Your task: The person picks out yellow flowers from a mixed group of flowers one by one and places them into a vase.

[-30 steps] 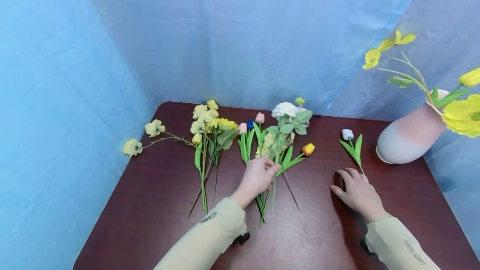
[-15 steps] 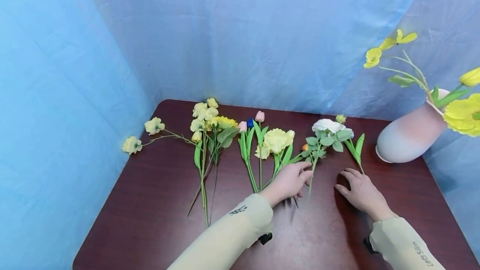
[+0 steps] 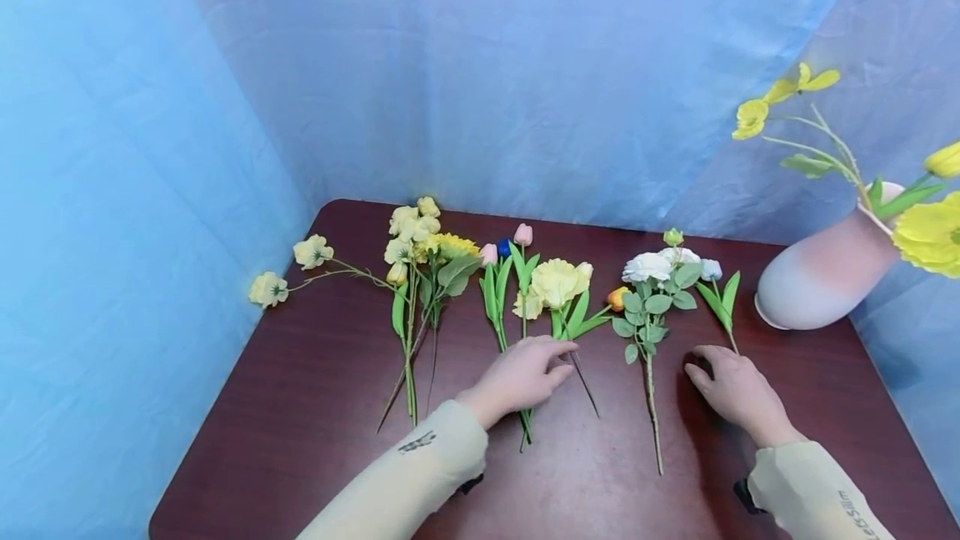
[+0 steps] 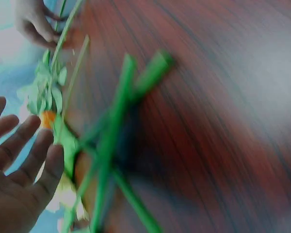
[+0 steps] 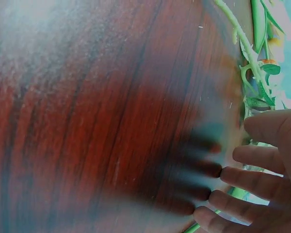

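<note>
My left hand [image 3: 522, 373] holds nothing, its fingers spread in the left wrist view, above the stems of the middle flowers. Around it lie a pale yellow flower [image 3: 556, 282], pink tulips [image 3: 522, 235] and an orange tulip [image 3: 617, 298]. Right of these, a white rose [image 3: 647, 267] with grey-green leaves lies flat, its bare stem toward me. My right hand [image 3: 740, 394], fingertips down at the table, is beside the stem of a pale blue tulip [image 3: 710, 270]. In the right wrist view its fingers [image 5: 254, 182] are loosely spread with nothing in them.
A pink-and-white vase [image 3: 821, 273] with yellow flowers [image 3: 752, 119] leans at the right of the dark wooden table [image 3: 300, 440]. Pale yellow blossoms [image 3: 408, 227] and a yellow sunflower-like bloom [image 3: 453, 246] lie on the left. Blue cloth [image 3: 480, 82] hangs behind.
My left hand carried the white rose rightward from the middle flowers, laid it beside the pale blue tulip, let go and moved back left. The right hand stayed nearly in place.
</note>
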Action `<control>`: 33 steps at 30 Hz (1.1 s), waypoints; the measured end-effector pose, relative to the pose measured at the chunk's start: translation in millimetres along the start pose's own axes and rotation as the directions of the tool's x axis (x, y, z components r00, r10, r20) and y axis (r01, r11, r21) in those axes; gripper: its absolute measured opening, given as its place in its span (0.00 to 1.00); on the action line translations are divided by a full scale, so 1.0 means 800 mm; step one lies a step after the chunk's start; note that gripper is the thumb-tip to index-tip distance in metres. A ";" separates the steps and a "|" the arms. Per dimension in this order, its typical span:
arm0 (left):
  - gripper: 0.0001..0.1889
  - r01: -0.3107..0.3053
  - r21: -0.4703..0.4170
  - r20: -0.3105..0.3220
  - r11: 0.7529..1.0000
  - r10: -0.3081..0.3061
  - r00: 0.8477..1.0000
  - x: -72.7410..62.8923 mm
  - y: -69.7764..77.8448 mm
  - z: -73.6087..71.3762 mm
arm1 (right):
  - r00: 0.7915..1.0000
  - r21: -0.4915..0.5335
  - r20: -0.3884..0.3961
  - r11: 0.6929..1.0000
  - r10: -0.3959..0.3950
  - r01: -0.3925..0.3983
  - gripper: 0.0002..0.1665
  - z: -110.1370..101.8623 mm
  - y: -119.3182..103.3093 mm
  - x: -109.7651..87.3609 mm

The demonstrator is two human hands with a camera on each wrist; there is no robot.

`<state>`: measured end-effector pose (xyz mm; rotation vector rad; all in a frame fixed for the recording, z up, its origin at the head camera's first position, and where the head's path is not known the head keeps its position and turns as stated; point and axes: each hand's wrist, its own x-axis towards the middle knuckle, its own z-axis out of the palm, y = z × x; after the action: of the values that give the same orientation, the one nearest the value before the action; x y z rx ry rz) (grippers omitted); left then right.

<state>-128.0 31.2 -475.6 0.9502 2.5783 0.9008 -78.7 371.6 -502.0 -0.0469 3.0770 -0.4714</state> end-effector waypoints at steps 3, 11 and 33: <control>0.24 0.056 0.135 -0.062 0.989 -0.048 0.997 -0.020 -0.022 -0.016 | 1.000 0.009 0.003 1.000 0.026 -0.026 0.23 -0.002 -0.002 -0.001; 0.26 0.279 0.273 -0.280 0.921 -0.201 0.939 -0.072 -0.086 -0.056 | 1.000 0.015 0.002 0.999 0.029 -0.029 0.31 0.002 -0.014 0.008; 0.13 0.613 0.086 -0.313 0.786 -0.563 0.765 -0.103 -0.165 -0.086 | 0.999 0.020 0.036 1.000 0.018 -0.019 0.37 0.008 -0.026 0.009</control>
<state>-160.6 -133.2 -503.2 -0.0119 2.9460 0.6443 -85.1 349.5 -502.3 -0.0262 3.0342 -0.4952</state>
